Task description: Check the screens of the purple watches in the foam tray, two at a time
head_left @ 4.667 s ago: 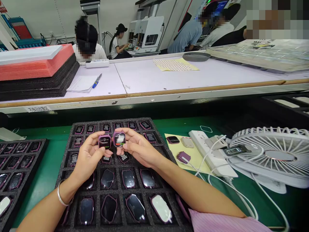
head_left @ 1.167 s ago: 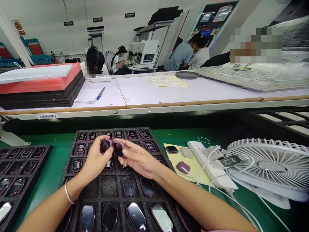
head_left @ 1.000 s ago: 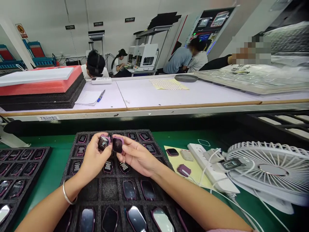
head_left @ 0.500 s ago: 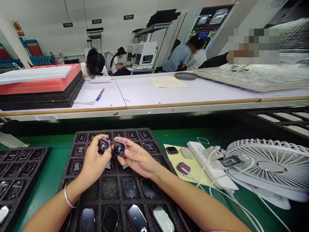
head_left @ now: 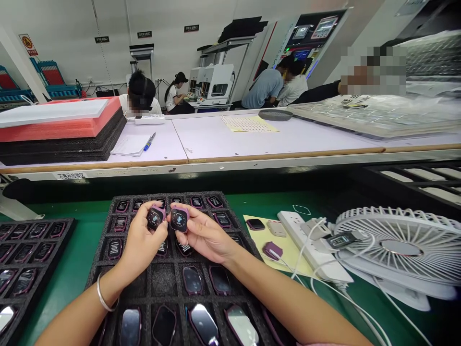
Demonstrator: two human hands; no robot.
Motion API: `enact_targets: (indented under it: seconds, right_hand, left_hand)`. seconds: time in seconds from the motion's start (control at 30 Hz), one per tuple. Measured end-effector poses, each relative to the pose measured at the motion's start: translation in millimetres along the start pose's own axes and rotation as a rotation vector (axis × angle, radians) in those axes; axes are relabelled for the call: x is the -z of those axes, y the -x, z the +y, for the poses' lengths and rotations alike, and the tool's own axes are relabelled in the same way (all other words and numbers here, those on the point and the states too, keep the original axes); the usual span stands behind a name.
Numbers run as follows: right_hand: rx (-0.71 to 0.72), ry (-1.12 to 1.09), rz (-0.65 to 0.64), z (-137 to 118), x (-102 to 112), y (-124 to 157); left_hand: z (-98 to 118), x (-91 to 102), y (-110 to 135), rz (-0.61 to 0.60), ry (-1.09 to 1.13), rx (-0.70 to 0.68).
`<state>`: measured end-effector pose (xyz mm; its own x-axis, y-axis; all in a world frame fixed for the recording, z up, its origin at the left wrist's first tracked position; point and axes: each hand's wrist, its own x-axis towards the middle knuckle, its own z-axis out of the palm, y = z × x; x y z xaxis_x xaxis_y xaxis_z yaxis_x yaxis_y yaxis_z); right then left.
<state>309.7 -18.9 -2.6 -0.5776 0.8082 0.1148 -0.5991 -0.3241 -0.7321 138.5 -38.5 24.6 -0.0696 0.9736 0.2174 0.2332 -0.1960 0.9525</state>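
My left hand (head_left: pixel 142 242) grips a purple smartwatch body (head_left: pixel 155 218) with its lit screen facing me. My right hand (head_left: pixel 205 235) pinches a second purple watch body (head_left: pixel 179 219), also lit, right beside the first. Both are held just above a black foam tray (head_left: pixel 169 276) whose pockets hold several more watch bodies. The far rows lie face down with labels showing, the near rows lie screen up. Two pockets below my left hand are bare foam.
A second foam tray (head_left: pixel 25 254) of watch bodies lies at the left. To the right are a yellow sheet (head_left: pixel 284 240) with loose watch bodies, a white power strip (head_left: pixel 309 240) with cables, and a white fan (head_left: pixel 399 250). Other people sit behind the raised shelf (head_left: pixel 230 154).
Earlier both watches showed labelled backs or dark faces; I have turned them and both screens are now lit. Two near-row pockets were emptied since the first frame. The hands stay almost in place.
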Motion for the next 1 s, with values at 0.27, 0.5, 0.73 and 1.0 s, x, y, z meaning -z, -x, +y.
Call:
enact_targets:
  seconds: [0.27, 0.5, 0.73, 1.0]
  right_hand:
    - [-0.007, -0.002, 0.026, -0.2, -1.0, 0.6]
    - [-0.007, -0.009, 0.01, 0.3, -1.3, 1.0]
    - [-0.001, 0.031, 0.001, 2.1, 0.2, 1.5]
    - [-0.013, 0.007, 0.012, 1.5, 0.2, 1.3]
  left_hand:
    - [0.0, 2.3, -0.8, 0.024, -0.044, -0.01]
    - [-1.2, 1.1, -0.2, 0.022, 0.011, -0.014]
    - [-0.4, 1.4, -0.2, 0.014, -0.06, -0.009]
    - [-3.3, -0.5, 0.3, 0.011, 0.011, -0.004]
